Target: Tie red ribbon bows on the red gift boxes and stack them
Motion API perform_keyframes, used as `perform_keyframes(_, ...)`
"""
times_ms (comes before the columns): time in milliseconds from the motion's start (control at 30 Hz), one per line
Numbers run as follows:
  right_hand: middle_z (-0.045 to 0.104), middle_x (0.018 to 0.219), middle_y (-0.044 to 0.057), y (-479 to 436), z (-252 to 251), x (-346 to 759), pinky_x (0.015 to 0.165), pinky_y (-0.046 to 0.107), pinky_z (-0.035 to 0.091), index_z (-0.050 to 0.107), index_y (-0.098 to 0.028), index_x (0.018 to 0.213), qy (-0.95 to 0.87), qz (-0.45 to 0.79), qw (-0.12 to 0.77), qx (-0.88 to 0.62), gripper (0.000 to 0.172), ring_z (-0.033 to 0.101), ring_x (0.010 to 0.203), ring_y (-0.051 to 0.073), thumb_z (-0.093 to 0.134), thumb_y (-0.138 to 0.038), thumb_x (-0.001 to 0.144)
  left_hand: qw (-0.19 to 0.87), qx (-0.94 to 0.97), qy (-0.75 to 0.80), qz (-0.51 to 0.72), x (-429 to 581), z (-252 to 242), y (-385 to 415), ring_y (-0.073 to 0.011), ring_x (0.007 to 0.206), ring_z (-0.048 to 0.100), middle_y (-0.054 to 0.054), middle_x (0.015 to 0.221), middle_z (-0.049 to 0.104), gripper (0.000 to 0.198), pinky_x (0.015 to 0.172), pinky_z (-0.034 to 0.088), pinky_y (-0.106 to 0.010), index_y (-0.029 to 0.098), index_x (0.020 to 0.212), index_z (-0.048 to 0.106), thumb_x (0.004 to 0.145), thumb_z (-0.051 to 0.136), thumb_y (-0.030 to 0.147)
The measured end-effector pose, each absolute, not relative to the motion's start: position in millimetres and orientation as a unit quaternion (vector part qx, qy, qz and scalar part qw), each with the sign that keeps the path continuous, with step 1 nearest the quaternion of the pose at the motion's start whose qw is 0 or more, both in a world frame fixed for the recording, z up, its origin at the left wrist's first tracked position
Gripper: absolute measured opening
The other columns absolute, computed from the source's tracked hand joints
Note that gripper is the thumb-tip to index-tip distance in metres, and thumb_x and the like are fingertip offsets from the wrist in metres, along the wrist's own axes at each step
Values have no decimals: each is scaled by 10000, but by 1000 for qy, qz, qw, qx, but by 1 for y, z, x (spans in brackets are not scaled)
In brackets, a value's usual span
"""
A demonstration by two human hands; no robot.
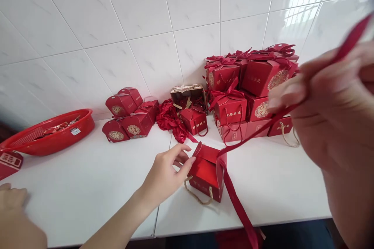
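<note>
My left hand (166,171) grips the left flap of a small red gift box (204,171) between thumb and fingers. The box stands on the white table with its top partly open and a twisted rope handle (201,201) hanging at the front. Raised close to the camera at the right, my right hand (333,97) pinches a dark red ribbon (263,126). From there the ribbon slants down to the box's right flap, and its other end trails over the table's front edge.
Behind, ribbon-tied red boxes (260,79) are stacked against the tiled wall. A ribbon heap (169,118) and an open carton (201,99) lie left of them, then several boxes (128,118) and a red plastic basket (58,140). Another person's hand (13,198) rests far left.
</note>
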State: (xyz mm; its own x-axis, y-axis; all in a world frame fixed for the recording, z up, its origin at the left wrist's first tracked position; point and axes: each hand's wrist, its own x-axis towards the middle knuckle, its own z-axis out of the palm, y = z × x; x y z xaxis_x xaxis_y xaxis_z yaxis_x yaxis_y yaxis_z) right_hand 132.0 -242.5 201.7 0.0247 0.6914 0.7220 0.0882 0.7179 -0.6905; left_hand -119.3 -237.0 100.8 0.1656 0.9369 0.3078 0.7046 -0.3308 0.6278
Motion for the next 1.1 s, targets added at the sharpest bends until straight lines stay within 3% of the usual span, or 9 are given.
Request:
perform_keyframes(100, 717, 720, -38, -226, 184, 113, 589, 252, 556, 712, -278, 788, -682, 252, 634, -264, 38, 682, 655, 147, 708, -299, 819, 208, 704, 553, 394, -121, 97, -235, -131, 621, 637, 15, 713, 664, 182, 603, 523, -233, 209, 1008, 554, 872, 564, 330)
perform_keyframes(300, 758, 831, 14, -190, 125, 70, 687, 275, 508, 758, -221, 824, -830, 203, 372, -363, 184, 689, 743, 178, 593, -141, 848, 279, 636, 567, 443, -120, 95, -236, -109, 559, 620, 37, 693, 652, 236, 576, 517, -209, 212, 1044, 498, 876, 565, 363)
perform_keyframes(500, 749, 869, 21, -190, 108, 55, 662, 300, 469, 750, -273, 931, -861, 128, 247, -426, 241, 679, 801, 220, 530, -188, 883, 282, 639, 557, 450, -119, 89, -244, -111, 567, 607, 49, 672, 644, 227, 582, 499, -210, 225, 1062, 469, 886, 555, 338)
perform_keyframes(667, 736, 813, 18, -193, 111, 53, 623, 291, 434, 737, -268, 869, -879, 86, 195, -426, 232, 672, 771, 224, 519, -187, 879, 264, 645, 553, 456, -117, 87, -247, -119, 566, 607, 47, 656, 641, 216, 575, 484, -218, 223, 1064, 458, 890, 547, 318)
perform_keyframes(800, 740, 853, 12, -195, 113, 54, 628, 285, 420, 735, -281, 901, -876, 92, 202, -428, 230, 670, 799, 219, 525, -192, 881, 269, 646, 548, 458, -114, 88, -250, -122, 582, 614, 40, 674, 645, 212, 588, 487, -223, 223, 1056, 458, 887, 551, 311)
perform_keyframes(967, 740, 818, -2, -196, 114, 55, 653, 285, 416, 742, -279, 852, -882, 111, 220, -402, 222, 661, 762, 193, 547, -177, 870, 345, 635, 536, 436, -115, 85, -246, -133, 581, 581, 43, 637, 590, 239, 604, 506, -255, 217, 1090, 450, 918, 480, 381)
perform_keyframes(1100, 731, 789, 9, -194, 110, 54, 699, 316, 431, 739, -249, 854, -894, 90, 226, -377, 198, 647, 744, 196, 556, -177, 877, 365, 646, 530, 411, -114, 83, -238, -121, 582, 548, 32, 652, 564, 157, 576, 473, -236, 205, 952, 495, 925, 452, 353)
